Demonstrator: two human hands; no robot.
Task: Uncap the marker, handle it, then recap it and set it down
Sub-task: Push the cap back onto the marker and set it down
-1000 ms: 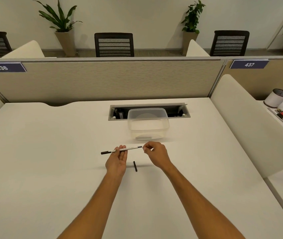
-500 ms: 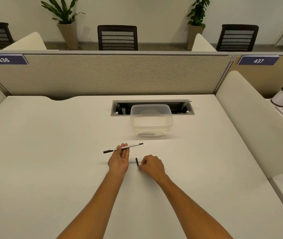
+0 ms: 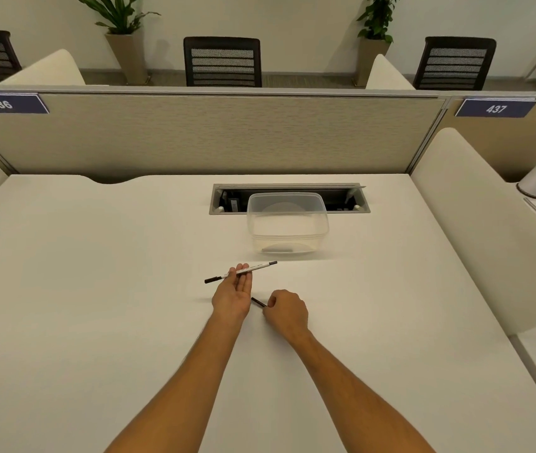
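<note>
Cap (image 3: 258, 302) now tilted, half hidden

Two bare forearms, no sleeves, watch or rings.
</note>
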